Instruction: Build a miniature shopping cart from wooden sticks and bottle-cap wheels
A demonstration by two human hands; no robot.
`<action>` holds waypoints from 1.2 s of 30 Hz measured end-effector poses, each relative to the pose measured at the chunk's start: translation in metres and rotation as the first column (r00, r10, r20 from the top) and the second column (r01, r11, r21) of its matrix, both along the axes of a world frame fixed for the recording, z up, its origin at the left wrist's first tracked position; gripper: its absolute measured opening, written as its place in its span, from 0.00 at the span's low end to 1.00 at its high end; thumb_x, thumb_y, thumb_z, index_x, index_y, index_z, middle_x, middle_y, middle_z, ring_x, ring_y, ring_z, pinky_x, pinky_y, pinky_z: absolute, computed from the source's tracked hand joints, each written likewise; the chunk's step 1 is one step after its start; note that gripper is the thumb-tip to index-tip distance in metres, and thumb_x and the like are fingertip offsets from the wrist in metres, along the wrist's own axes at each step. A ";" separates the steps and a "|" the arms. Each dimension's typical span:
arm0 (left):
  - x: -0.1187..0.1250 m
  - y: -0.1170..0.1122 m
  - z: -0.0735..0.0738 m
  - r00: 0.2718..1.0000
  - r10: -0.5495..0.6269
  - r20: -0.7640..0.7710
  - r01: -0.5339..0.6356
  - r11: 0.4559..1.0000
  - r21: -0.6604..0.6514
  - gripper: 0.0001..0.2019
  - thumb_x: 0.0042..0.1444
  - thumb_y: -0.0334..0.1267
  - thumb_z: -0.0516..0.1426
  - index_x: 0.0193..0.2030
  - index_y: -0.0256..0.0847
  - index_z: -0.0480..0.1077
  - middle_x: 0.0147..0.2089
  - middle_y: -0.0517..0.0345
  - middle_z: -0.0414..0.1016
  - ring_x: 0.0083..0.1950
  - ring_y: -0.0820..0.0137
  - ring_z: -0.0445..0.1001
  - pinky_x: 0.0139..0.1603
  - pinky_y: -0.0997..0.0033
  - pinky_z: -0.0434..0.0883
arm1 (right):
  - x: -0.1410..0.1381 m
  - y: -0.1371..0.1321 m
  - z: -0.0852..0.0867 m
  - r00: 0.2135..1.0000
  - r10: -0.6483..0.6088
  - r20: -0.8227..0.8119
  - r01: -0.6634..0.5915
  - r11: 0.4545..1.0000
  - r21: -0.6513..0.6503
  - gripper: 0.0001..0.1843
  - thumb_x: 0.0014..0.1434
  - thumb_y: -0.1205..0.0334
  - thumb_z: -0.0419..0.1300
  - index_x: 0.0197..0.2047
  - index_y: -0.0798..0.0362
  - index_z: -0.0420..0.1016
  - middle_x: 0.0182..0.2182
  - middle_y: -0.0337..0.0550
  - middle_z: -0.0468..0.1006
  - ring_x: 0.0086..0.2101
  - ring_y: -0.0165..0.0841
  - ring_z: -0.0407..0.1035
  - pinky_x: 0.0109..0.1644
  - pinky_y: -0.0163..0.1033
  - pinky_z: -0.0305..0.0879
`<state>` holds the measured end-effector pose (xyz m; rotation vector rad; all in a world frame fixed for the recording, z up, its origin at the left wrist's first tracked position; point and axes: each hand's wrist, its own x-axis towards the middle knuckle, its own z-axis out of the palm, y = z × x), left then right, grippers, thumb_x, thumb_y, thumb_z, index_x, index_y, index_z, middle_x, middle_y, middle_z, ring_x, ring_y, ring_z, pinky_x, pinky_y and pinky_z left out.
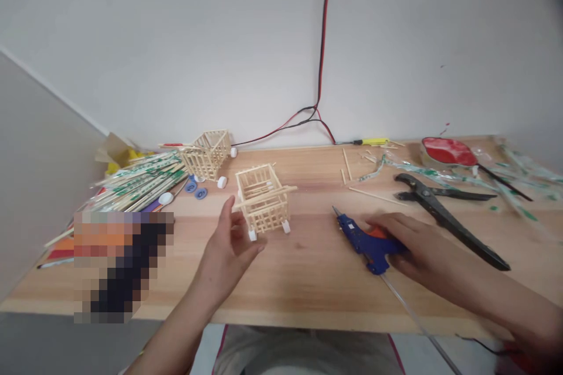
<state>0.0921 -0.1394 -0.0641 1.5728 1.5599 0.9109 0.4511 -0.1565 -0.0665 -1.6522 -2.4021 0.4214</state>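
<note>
A small cart of thin wooden sticks [269, 220] with white wheels stands mid-table, a stick handle across its top. Beside its left front corner is my left hand [222, 258], thumb and fingers spread, holding nothing; I cannot tell if a fingertip touches the cart. My right hand [416, 243] is closed round the handle of a blue hot glue gun [356, 239], which lies low over the tabletop with its nozzle pointing up and left. A clear cord or tube runs down from the gun's grip past the table edge.
Behind stands a second stick cart [204, 159], near blue bottle caps [200, 193] and wrapped chopsticks [145, 181]. Black pliers [453, 217], a red-and-white pouch [448, 152], plastic wrappers [422, 173] and a yellow-handled tool [373, 142] lie right. Red-black wire [324, 29] hangs on the wall.
</note>
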 end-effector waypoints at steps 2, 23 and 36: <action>0.007 0.001 -0.007 0.999 -0.017 0.045 0.016 1.000 0.019 0.43 0.51 0.38 0.63 0.69 0.47 0.44 0.53 0.49 0.72 0.51 0.62 0.75 0.54 0.56 0.70 | -0.001 0.001 0.000 0.999 0.037 -0.003 -0.037 0.999 -0.014 0.31 0.49 0.71 0.52 0.58 0.47 0.62 0.56 0.49 0.70 0.56 0.45 0.66 0.57 0.54 0.65; -0.018 -0.008 -0.010 0.995 -0.085 0.050 0.080 0.992 0.093 0.28 0.49 0.36 0.63 0.57 0.38 0.63 0.53 0.46 0.71 0.52 0.60 0.73 0.55 0.55 0.71 | -0.008 0.014 0.036 0.993 -0.112 0.032 0.110 0.992 0.053 0.24 0.55 0.46 0.57 0.55 0.36 0.62 0.54 0.44 0.71 0.52 0.53 0.68 0.54 0.62 0.66; 0.003 0.003 -0.009 0.994 -0.094 -0.059 0.100 0.990 0.096 0.36 0.51 0.30 0.57 0.67 0.40 0.50 0.47 0.49 0.77 0.43 0.62 0.77 0.46 0.60 0.72 | -0.131 0.049 0.018 0.798 -0.098 -0.595 -0.182 0.901 -0.393 0.18 0.54 0.63 0.61 0.49 0.51 0.67 0.44 0.45 0.78 0.45 0.37 0.74 0.46 0.43 0.71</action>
